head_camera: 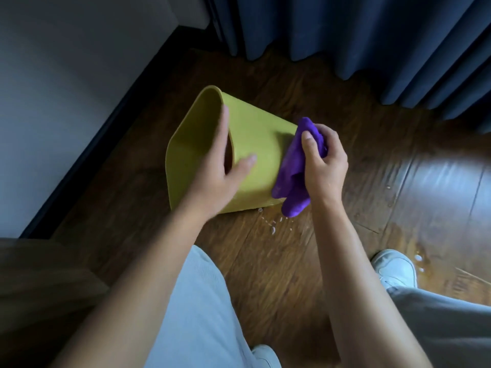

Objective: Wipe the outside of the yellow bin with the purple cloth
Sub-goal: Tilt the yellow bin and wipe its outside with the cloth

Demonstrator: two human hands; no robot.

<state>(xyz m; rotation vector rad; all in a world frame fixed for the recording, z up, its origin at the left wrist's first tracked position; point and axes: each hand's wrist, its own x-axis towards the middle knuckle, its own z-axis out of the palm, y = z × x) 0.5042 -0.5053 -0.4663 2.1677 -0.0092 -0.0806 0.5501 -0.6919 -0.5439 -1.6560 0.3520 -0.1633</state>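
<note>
Yellow bin point(255, 144) tipped on its side on the dark wooden floor point(279, 274), open mouth turned to the left toward the wall point(66, 88), base end pointing right.

Left hand point(220, 171) hooked over the rim at the mouth: fingers inside the opening, thumb lying flat along the outer wall, clamped on the bin's edge.

Right hand point(322, 160) closed around the bunched purple cloth point(295, 166), thumb on top, fingers curled tight into the fabric. Cloth pressed against the bin's outer wall at the base end, one loose fold hanging down past the lower edge, close to the floor (contact with the boards there not clear).

Small pale drops or specks point(273, 224) scattered on the floor just below the hanging fold, more by the right shoe point(396, 269).

Dark blue curtain point(345, 35) behind the bin, hem reaching the floor. Pale trouser leg point(202, 314) in the foreground, between the two forearms.
</note>
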